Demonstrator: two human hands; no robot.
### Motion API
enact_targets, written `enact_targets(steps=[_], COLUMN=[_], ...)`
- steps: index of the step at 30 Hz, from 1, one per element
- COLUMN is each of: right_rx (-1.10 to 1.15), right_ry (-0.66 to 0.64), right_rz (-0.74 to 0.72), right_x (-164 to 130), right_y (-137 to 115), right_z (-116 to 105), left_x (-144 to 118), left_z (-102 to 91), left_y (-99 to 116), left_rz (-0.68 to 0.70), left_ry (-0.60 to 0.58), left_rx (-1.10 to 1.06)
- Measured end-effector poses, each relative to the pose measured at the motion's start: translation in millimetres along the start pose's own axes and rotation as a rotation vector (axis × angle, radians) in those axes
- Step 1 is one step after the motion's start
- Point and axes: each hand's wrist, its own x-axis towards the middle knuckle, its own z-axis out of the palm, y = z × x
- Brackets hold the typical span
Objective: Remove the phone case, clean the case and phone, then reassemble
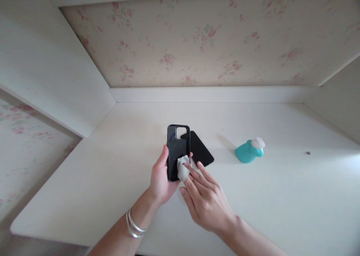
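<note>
The fingers of the right hand lie close together and stretched out flat, their tips pressing a small crumpled pale grey wipe down against the inner face of a black plastic phone case with a rectangular camera cut-out. The left hand grips the same case from its lower left edge, thumb along the side and the remaining fingers wrapped behind it out of sight, so they are clamped on the case. The case is held roughly upright in the view, cut-out at the far end, just above the white table, near its middle. A set of thin silver bangles circles the left wrist.

Directly behind the case, partly hidden by it and slanting to the right, lies a flat black rectangular phone-like slab on the table; whether it touches the case cannot be told. Further right, well apart from both hands, a teal plastic bottle with a white cap lies on its side. A tiny dark speck sits far right on the table. Floral wallpaper covers the wall behind
</note>
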Motion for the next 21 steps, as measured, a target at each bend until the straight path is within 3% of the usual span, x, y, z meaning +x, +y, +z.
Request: enact_targets(steps=[3, 9, 14, 21], right_rx=[-0.059, -0.133, -0.118, -0.077], right_ry=[-0.015, -0.02, -0.081, -0.004], right_rz=[0.113, 0.358, 0.449, 0.484], right_x=[-1.2, 4.9, 6.5, 3.2], right_y=[0.8, 5.9, 18.6, 32.4], right_z=[2.7, -1.5, -5.2, -6.2], left_x=[0.7, 0.4, -0.2, -3.8], left_z=[-0.3, 0.8, 3.3, 2.2], left_y=[-2.8, -18.7, -28.1, -30.6], left_rz=[0.03, 0.098, 0.11, -0.004], left_ry=[-0.014, -0.159, -0.216, -0.257], left_rx=[-0.014, 0.064, 0.167, 0.163])
